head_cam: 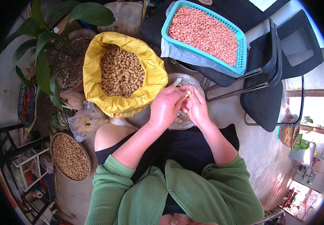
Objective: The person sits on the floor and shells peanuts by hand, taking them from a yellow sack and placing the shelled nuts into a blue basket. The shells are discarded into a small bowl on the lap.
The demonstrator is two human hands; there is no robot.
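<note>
My left hand (164, 105) and my right hand (197, 108) meet in front of my lap, their fingertips closed around a small pale peanut pod or piece of shell (188, 93). Which hand bears more of it is hard to tell. Beneath them is a round container lined with clear plastic (192, 80), holding shell scraps, partly hidden by my hands. Left of it stands an open yellow woven sack (94, 81) of unshelled peanuts (122, 70). Beyond my right hand, a turquoise plastic basket (242, 60) holds shelled pink peanuts (204, 33).
Black chairs (263, 81) stand at the right, one under the basket. At the left are a potted plant (42, 42), a clear bag of knobbly pale items (87, 122), a round tray (89, 166) of unshelled peanuts and a metal rack (27, 153).
</note>
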